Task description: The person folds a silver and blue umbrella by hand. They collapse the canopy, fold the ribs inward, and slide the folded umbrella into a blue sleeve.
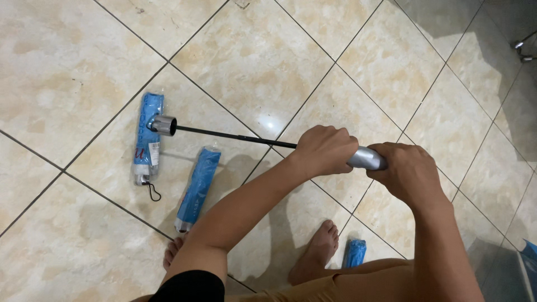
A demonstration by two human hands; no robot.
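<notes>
I hold a folding umbrella out over the tiled floor with both hands. My left hand (324,150) is closed round its folded silver canopy (366,158). My right hand (405,170) grips the same silver part further right. A thin black shaft (235,135) runs left from my left hand to a silver cylindrical handle (164,124). That handle hangs above a blue wrapped umbrella (147,138) lying on the floor.
A second blue wrapped umbrella (198,189) lies on the beige floor tiles (72,67) near my bare left foot (174,251). A third blue one (354,253) lies beside my right foot (315,251). A blue packet edge (529,260) shows at far right.
</notes>
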